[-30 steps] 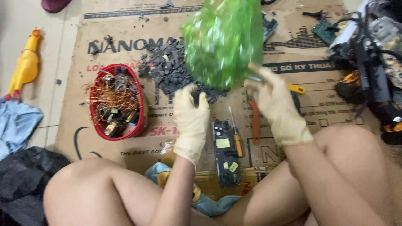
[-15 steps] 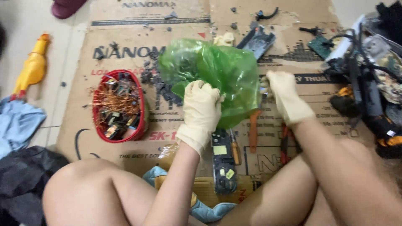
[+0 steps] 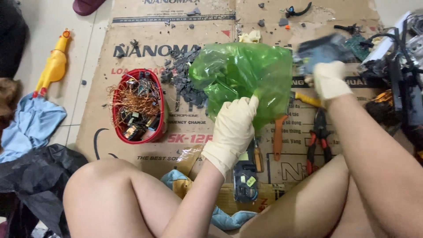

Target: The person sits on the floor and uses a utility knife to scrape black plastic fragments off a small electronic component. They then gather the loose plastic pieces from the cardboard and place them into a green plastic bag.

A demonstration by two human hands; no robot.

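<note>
Left hand [image 3: 232, 128] in a cream rubber glove, fingers curled and clamped on the lower edge of a crumpled translucent green plastic bag [image 3: 246, 81], held up just above the flattened brown cardboard sheet [image 3: 132, 22] spread over the floor. Right hand [image 3: 328, 79], gloved the same, closed around a blurred dark grey flat part [image 3: 324, 48] just beside the bag's right edge; hands well apart, one on each side of the bag. Behind the bag to the left, a scatter of small dark grey broken fragments [image 3: 183, 79] on the cardboard. Further left, an oval red plastic basket [image 3: 139, 105] filled with tangled copper wire and small electronic parts. Below the bag, near the left wrist, an orange-handled screwdriver [image 3: 278, 136], red-and-black-handled pliers [image 3: 318, 136] and a dark circuit board with yellow stickers [image 3: 245, 176], all lying on the cardboard. At the right edge, a heap of black cables and dismantled electronics [image 3: 401, 79]. Off the cardboard on the pale tiled floor at left, a yellow rubber chicken toy [image 3: 53, 66], a light blue cloth [image 3: 31, 125] and a black plastic bag [image 3: 35, 176]. Bare knees raised in the foreground on either side of the left forearm.
</note>
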